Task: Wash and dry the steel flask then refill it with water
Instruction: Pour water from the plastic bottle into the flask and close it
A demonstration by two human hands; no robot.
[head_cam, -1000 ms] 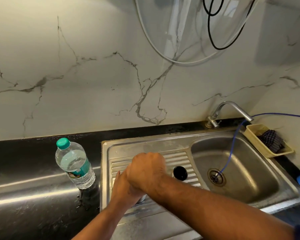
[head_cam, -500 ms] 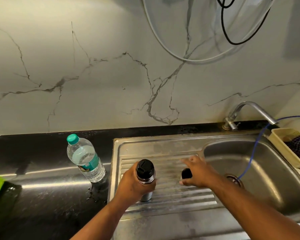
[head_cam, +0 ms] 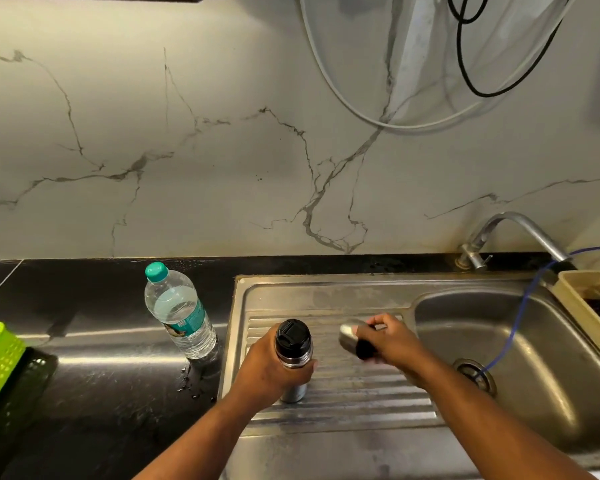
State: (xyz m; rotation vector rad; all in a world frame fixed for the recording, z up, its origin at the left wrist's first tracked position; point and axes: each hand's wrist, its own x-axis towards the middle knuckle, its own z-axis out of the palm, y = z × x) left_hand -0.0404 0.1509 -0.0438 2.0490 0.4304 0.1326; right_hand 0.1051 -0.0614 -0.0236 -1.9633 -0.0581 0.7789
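Steel flask (head_cam: 293, 358), one, gripped by left fingers (head_cam: 302, 374); one cap (head_cam: 347, 336) in right fingers (head_cam: 381, 322); one water bottle (head_cam: 181, 313).

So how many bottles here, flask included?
2: clear plastic teal-capped water bottle on the black counter; black-lidded steel flask on the ribbed steel drainboard, gripped by the left hand.

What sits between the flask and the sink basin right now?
Head view: the right hand, gripping a steel cup, is above the ridged drainboard between the flask and the basin; nothing else there.
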